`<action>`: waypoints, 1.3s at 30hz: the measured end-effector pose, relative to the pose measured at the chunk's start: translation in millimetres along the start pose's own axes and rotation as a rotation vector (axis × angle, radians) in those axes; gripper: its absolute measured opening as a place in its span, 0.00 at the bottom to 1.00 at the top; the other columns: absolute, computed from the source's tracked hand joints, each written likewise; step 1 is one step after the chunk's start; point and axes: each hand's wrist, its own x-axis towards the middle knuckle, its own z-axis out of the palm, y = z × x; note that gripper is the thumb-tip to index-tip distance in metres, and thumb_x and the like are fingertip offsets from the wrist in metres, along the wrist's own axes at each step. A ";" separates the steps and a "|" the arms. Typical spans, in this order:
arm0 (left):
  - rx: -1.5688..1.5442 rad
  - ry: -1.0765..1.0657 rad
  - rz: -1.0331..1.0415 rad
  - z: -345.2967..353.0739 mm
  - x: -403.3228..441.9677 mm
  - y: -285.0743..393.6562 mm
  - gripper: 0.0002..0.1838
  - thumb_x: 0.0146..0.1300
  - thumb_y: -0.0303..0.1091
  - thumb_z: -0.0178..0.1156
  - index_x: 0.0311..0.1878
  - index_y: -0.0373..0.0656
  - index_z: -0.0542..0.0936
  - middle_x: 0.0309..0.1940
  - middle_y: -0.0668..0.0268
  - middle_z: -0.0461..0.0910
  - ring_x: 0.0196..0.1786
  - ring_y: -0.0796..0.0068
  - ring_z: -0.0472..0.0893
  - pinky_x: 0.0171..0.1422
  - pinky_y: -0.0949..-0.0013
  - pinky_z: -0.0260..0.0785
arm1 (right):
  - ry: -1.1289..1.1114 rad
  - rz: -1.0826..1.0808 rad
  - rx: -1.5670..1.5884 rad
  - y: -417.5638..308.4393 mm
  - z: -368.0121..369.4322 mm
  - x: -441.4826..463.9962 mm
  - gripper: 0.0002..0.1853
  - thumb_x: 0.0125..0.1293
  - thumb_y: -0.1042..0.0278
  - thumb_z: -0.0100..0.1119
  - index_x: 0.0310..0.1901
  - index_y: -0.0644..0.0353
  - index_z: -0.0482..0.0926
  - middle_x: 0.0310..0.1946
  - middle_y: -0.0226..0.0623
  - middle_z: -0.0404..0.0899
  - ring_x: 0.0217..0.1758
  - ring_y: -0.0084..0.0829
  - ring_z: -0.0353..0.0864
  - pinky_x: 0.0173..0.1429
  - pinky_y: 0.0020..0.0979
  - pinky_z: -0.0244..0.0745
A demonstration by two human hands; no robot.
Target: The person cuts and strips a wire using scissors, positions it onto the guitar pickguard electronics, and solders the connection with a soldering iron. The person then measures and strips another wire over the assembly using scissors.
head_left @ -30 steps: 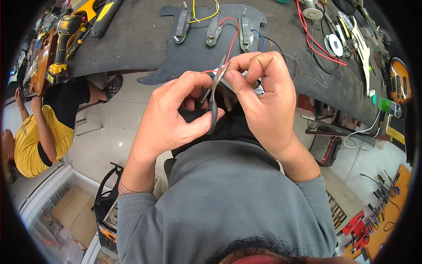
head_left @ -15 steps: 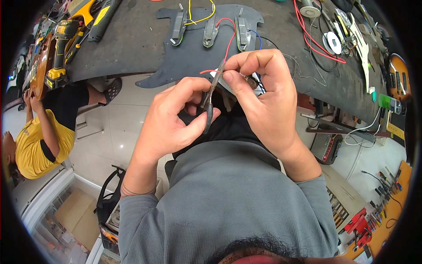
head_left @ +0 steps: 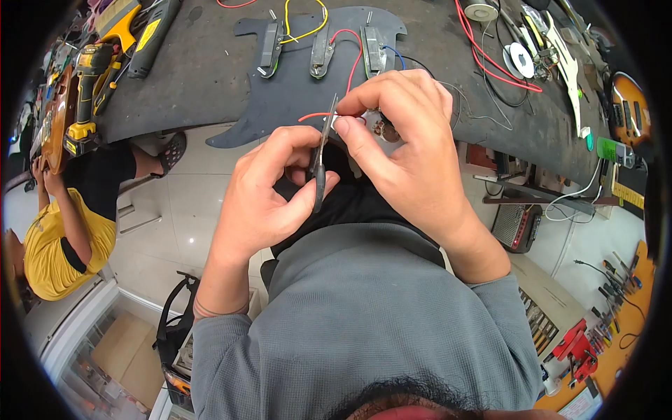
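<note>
My left hand (head_left: 262,189) is closed around a pair of scissors (head_left: 320,161), blades pointing up. Between the fingertips of my right hand (head_left: 413,133), a red wire (head_left: 315,115) is pinched, and its free end sticks out leftward past the blades. The wire lies at the blades; whether they are closed on it I cannot tell. Behind my right fingers a round metal part (head_left: 383,129) is partly hidden. A dark guitar pickguard (head_left: 290,87) lies beyond my hands, bearing three pickups, one of them the middle pickup (head_left: 322,54) with a red lead.
A yellow drill (head_left: 89,91) stands at the bench's left. Toward the right are a wire spool (head_left: 519,59), a loose red cable (head_left: 483,52) and a white guitar-neck-shaped piece (head_left: 565,66). A person in a yellow shirt (head_left: 70,241) sits at left, hands on a brown guitar body (head_left: 56,133).
Both hands, with the scissors and wire, appear slightly further left. The whole bench has also shifted left in view. My grips are the same.
</note>
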 end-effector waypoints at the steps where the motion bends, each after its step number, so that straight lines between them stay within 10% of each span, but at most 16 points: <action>1: 0.001 -0.002 0.009 -0.3 0.1 0.1 0.24 0.62 0.19 0.77 0.61 0.35 0.83 0.42 0.66 0.89 0.39 0.81 0.85 0.45 0.73 0.76 | 0.008 -0.004 0.001 0.8 1.8 -0.3 0.05 0.70 0.68 0.75 0.43 0.52 0.87 0.39 0.24 0.83 0.52 0.35 0.79 0.71 0.47 0.61; 24: -0.098 0.082 -0.043 12.3 -5.5 -7.3 0.23 0.68 0.14 0.70 0.65 0.33 0.79 0.44 0.64 0.89 0.44 0.77 0.87 0.53 0.71 0.79 | 0.027 -0.084 -0.114 0.4 8.2 2.1 0.07 0.68 0.69 0.77 0.41 0.51 0.85 0.37 0.25 0.82 0.53 0.35 0.80 0.72 0.47 0.61; 31: -0.395 0.313 -0.007 -2.0 -7.2 -10.3 0.25 0.80 0.34 0.73 0.71 0.36 0.73 0.42 0.60 0.89 0.42 0.78 0.84 0.47 0.76 0.72 | 0.008 -0.041 -0.051 0.9 6.8 0.9 0.07 0.70 0.71 0.76 0.44 0.53 0.85 0.41 0.28 0.83 0.54 0.37 0.81 0.74 0.47 0.63; 39: -0.109 0.085 0.001 8.9 -7.8 -4.3 0.25 0.68 0.28 0.79 0.64 0.37 0.78 0.41 0.65 0.87 0.42 0.78 0.85 0.48 0.73 0.75 | 0.048 -0.010 0.015 2.8 4.2 -0.9 0.08 0.70 0.73 0.76 0.47 0.56 0.87 0.42 0.30 0.87 0.53 0.40 0.83 0.71 0.46 0.70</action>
